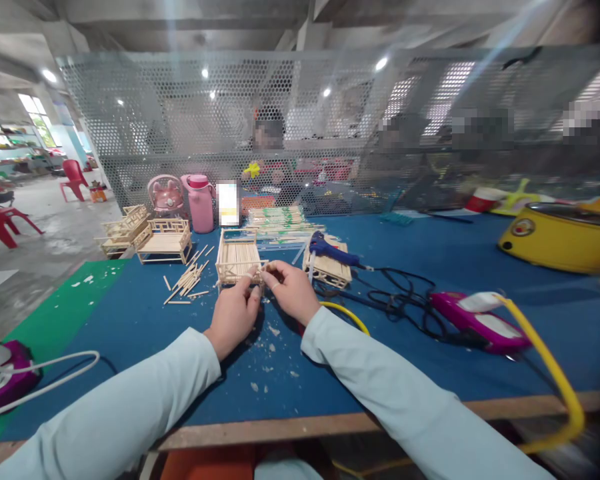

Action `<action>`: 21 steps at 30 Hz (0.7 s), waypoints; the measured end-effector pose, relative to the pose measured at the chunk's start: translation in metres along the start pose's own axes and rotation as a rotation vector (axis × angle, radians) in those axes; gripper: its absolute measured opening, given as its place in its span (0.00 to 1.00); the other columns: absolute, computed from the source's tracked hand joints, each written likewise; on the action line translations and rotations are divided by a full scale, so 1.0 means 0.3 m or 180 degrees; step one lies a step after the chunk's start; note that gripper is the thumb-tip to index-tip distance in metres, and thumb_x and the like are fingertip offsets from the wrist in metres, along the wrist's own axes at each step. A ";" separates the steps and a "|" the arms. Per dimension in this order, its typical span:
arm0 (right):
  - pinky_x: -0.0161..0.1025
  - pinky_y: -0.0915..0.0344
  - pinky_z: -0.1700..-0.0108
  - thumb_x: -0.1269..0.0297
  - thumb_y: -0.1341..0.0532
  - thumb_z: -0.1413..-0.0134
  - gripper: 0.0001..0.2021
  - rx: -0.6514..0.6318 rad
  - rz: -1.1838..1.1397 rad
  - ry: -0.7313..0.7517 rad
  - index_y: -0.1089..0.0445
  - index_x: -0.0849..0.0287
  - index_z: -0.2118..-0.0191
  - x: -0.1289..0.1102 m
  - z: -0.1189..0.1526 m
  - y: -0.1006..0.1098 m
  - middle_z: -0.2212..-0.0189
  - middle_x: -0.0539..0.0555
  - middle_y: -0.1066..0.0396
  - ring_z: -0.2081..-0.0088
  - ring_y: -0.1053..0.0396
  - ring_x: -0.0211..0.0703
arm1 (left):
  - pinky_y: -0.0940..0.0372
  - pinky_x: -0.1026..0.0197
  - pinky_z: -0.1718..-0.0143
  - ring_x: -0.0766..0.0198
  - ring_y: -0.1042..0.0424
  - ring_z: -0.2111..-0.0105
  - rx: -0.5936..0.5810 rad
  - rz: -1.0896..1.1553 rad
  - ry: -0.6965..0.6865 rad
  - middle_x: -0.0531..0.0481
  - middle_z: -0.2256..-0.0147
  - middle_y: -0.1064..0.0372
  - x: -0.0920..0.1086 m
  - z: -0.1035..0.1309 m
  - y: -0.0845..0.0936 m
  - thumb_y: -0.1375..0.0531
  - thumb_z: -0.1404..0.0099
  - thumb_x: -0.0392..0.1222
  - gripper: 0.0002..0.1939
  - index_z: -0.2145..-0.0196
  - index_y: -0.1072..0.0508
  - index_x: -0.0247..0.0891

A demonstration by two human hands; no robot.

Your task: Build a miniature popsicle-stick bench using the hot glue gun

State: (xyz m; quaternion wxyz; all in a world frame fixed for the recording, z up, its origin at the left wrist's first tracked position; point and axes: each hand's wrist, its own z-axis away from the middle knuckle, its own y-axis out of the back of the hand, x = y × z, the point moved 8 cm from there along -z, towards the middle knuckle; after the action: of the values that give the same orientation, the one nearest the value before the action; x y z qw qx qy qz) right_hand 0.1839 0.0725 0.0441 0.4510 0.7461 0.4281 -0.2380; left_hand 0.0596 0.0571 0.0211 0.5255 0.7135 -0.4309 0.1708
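A miniature bed (239, 252) of thin wooden sticks stands on the table in front of me. At its near right corner, my left hand (234, 312) is closed, with its fingertips on the frame. My right hand (294, 288) pinches at the same corner; what lies between its fingertips is too small to make out. Cut sticks (190, 280) lie loose left of the bed. Close to my right hand, a blue glue gun (333, 249) rests on another small stick piece (327, 270).
Finished stick furniture (164, 240) stands at the left, before a pink bottle (201, 203). Stick bundles (277, 220) lie behind the bed. Black cables (395, 300) run to a purple power strip (480, 323); a yellow pot (563, 239) sits far right. A perforated screen (180, 100) backs the table.
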 end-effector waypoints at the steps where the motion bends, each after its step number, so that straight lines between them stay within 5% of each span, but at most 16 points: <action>1: 0.38 0.38 0.65 0.62 0.44 0.49 0.07 0.0004 0.0009 0.0008 0.32 0.58 0.72 0.000 -0.001 0.000 0.74 0.52 0.29 0.71 0.34 0.40 | 0.36 0.62 0.68 0.61 0.27 0.75 -0.0013 -0.0006 0.0002 0.48 0.75 0.26 -0.001 0.000 -0.001 0.49 0.35 0.40 0.24 0.42 0.37 0.34; 21: 0.37 0.35 0.67 0.66 0.42 0.58 0.07 0.0048 -0.0321 -0.0019 0.34 0.58 0.69 0.012 0.011 -0.003 0.74 0.51 0.31 0.72 0.33 0.39 | 0.36 0.62 0.69 0.60 0.28 0.75 -0.0047 -0.0061 0.0027 0.48 0.75 0.26 0.005 0.009 0.001 0.49 0.35 0.41 0.23 0.44 0.34 0.35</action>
State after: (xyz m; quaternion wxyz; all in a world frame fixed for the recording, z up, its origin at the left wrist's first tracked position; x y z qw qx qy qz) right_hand 0.1851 0.0714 0.0394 0.4340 0.7262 0.4621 -0.2658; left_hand 0.0597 0.0540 0.0212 0.5342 0.7130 -0.4230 0.1656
